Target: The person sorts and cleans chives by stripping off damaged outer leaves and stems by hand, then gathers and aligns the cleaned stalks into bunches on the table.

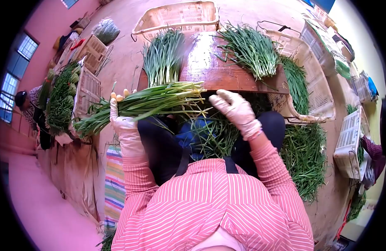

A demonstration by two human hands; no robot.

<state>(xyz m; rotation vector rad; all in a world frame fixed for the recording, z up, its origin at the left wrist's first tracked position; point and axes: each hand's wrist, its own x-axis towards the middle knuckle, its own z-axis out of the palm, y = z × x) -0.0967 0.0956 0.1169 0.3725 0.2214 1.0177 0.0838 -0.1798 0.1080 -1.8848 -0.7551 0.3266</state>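
Note:
My left hand (125, 113), in a pale glove, is closed around a bunch of garlic chives (159, 100). The leafy ends hang out to the left, and the pale stem ends point right, above my lap. My right hand (234, 109), gloved too, is just right of those stem ends with its fingers a little apart and nothing visible in them. One pile of garlic chives (164, 54) lies on the left of the low wooden table (201, 62). Another pile of chives (253, 50) lies on its right. Loose green leaves (216, 140) cover my lap.
A plastic crate (180, 16) stands behind the table; another crate (320, 92) at the right holds more greens. A heap of leaves (303, 163) lies on the floor to my right. A striped sack (114, 184) is at my left. Another person (30, 104) is at far left.

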